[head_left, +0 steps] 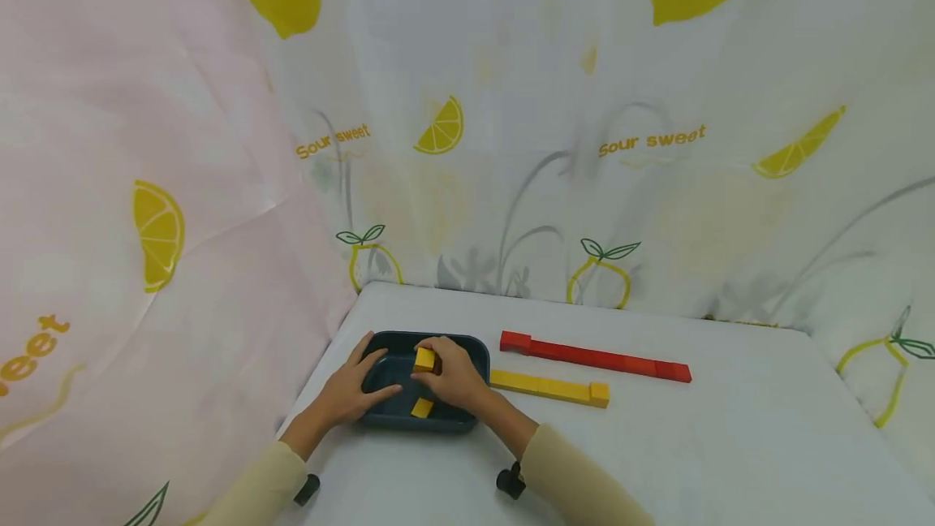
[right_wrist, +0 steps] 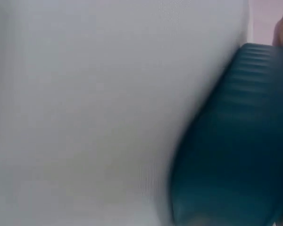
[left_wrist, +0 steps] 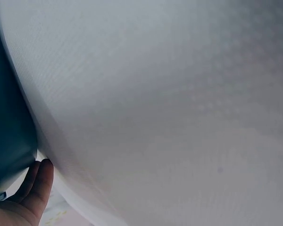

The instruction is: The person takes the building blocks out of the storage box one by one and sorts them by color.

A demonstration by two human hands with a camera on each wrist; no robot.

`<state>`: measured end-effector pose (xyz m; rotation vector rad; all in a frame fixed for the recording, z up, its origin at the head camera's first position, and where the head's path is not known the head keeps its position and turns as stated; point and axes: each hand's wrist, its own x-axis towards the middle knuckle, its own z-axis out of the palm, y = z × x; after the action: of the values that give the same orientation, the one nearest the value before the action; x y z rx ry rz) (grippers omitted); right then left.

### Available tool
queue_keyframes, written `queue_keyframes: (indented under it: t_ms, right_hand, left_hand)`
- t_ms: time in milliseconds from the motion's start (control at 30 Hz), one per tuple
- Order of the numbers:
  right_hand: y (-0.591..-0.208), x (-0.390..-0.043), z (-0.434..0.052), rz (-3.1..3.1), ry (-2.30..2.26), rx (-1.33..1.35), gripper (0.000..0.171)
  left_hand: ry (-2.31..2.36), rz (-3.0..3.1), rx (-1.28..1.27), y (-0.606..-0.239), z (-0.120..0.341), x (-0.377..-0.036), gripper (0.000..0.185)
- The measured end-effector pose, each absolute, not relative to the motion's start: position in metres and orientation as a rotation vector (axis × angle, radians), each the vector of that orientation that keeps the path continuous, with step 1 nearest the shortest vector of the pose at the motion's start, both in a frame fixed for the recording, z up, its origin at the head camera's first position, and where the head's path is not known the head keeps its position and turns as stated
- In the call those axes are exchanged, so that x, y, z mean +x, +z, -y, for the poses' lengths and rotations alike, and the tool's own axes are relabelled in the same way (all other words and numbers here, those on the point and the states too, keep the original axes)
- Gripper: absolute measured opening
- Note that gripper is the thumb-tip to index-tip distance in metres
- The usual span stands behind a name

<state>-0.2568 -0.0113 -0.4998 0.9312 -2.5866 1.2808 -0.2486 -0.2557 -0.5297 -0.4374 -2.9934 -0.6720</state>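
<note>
A dark teal tray (head_left: 456, 426) stands on the white table. My left hand (head_left: 346, 392) holds it at the left side, thumb reaching over the inside and some fingers (left_wrist: 41, 188) against the outer wall in the left wrist view. Above the tray's inside, my right hand (head_left: 456, 376) pinches a yellow block (head_left: 424, 360) between thumb and fingers. Another yellow block (head_left: 421, 407) lies in the tray near its front wall. The right wrist view shows mostly the tray's ribbed outer wall (right_wrist: 226, 155), blurred, without the right hand's grasp.
Right of the tray runs a row of yellow blocks (head_left: 548, 385), with a raised block at its right end. Behind it lies a longer red row (head_left: 595, 356), raised at its left end. A lemon-print curtain (head_left: 511, 209) hangs behind the white table (head_left: 730, 445).
</note>
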Motion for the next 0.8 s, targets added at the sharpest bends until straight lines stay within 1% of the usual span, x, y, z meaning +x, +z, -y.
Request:
queue_keyframes:
  t_ms: [167,367,500,633,800]
  right_hand:
    - [-0.49,-0.241,-0.013,2.662,1.258,0.975,0.04]
    - [-0.47,-0.238,-0.058,2.685,1.22,0.95,0.038]
    - [-0.473,-0.234,-0.091,2.695,1.199,0.909,0.039]
    - [-0.478,-0.231,-0.128,2.739,1.187,0.8,0.041]
    - [-0.478,-0.234,-0.181,2.806,1.129,0.597,0.042]
  left_hand:
    - [-0.672,3.025,-0.42,-0.535,0.258,-0.24,0.088]
    - [-0.711,2.962,-0.46,-0.527,0.257,-0.246,0.086]
    - [-0.697,2.98,-0.457,-0.529,0.261,-0.242,0.084]
    - [-0.684,3.004,-0.441,-0.534,0.264,-0.238,0.084]
    - [-0.705,2.967,-0.462,-0.533,0.261,-0.244,0.084]
